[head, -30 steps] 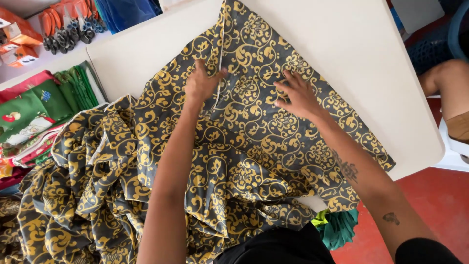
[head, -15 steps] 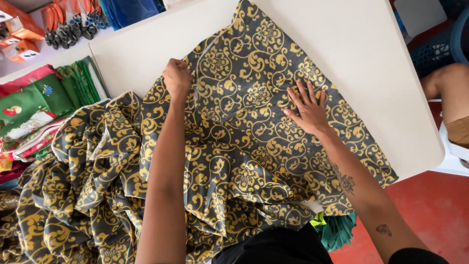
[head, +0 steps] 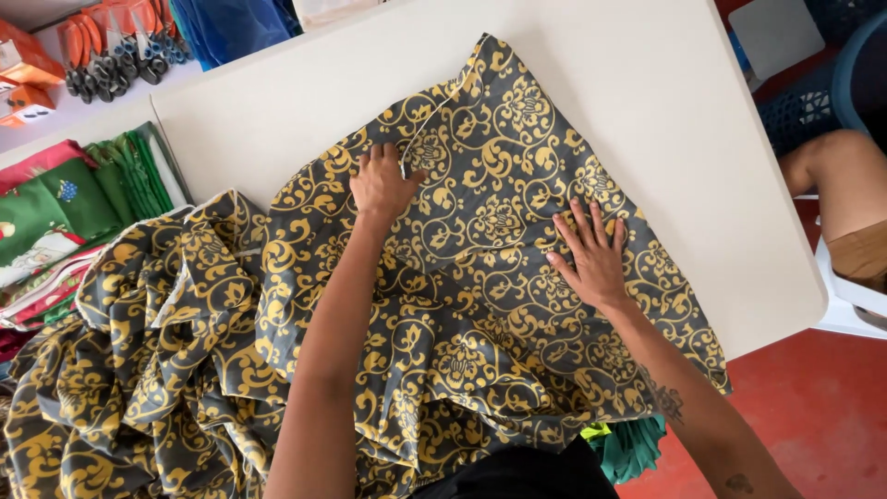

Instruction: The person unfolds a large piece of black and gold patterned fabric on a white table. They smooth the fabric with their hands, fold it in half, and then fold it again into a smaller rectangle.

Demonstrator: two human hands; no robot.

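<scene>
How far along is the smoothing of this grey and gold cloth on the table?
Done: the far part of the patterned cloth lies flat on the white table. In hand: the left hand pinches an edge while the right hand presses flat. Left: the bunched heap at the near left is crumpled.

A grey cloth [head: 480, 305] with yellow scrollwork lies spread over the white desk [head: 647, 102], bunched in folds toward the left. The left hand [head: 381, 185] seems to pinch a fold near the cloth's upper part, though the grip is hard to make out. The right hand [head: 591, 254] presses flat on it, fingers spread. Green fabrics [head: 83, 194] lie stacked beside it.
</scene>
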